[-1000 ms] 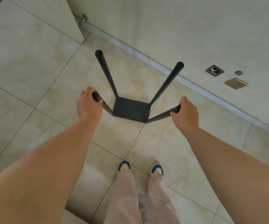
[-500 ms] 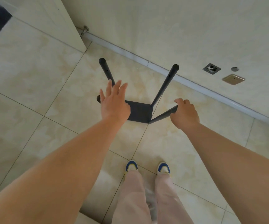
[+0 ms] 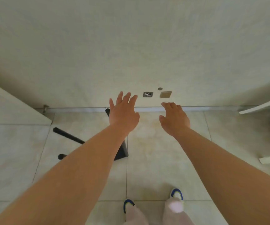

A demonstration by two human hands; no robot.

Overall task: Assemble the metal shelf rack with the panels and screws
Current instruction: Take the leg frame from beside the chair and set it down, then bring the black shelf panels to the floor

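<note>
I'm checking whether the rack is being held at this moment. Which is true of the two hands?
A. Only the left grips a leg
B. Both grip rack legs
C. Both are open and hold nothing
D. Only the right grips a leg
C: the left hand has its fingers spread, the right hand is relaxed, and neither holds a leg of the black rack.

Black metal rack (image 3: pixel 123 151), cream marbled floor tiles (image 3: pixel 155 159), blue-and-white shoes (image 3: pixel 177 193), pale pink trousers (image 3: pixel 174 211)

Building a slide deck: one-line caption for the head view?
Both open hands, left hand and right hand, hover empty above the dark metal rack on the tiled floor.
</note>
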